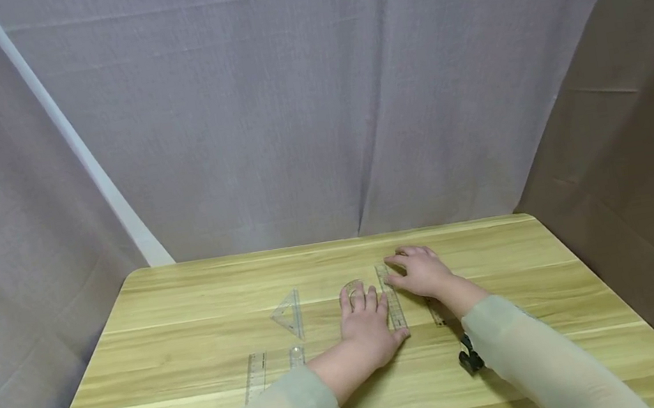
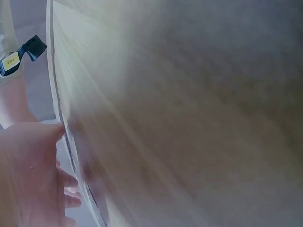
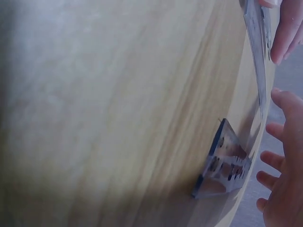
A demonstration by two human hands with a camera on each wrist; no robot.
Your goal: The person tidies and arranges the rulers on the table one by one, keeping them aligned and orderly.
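Observation:
A clear straight ruler (image 1: 391, 300) lies upright in the head view between the two hands. My left hand (image 1: 367, 328) is spread flat with its thumb at the ruler's near end, and its fingertips overlap a clear protractor (image 1: 351, 286). My right hand (image 1: 420, 273) is beside the far end of the same ruler, thumb and forefinger apart at its right edge. In the right wrist view the fingers (image 3: 272, 179) are spread and loosely bent. A second clear ruler (image 1: 436, 314) lies beneath the right wrist, mostly hidden. The left wrist view shows the left hand (image 2: 35, 170) from its side.
To the left lie a clear triangular set square (image 1: 296, 314), a ruler (image 1: 255, 373) and a narrower clear measuring strip (image 1: 296, 356), the latter two partly hidden by the left sleeve. The wooden table (image 1: 536, 370) is bordered by grey curtains (image 1: 288, 111).

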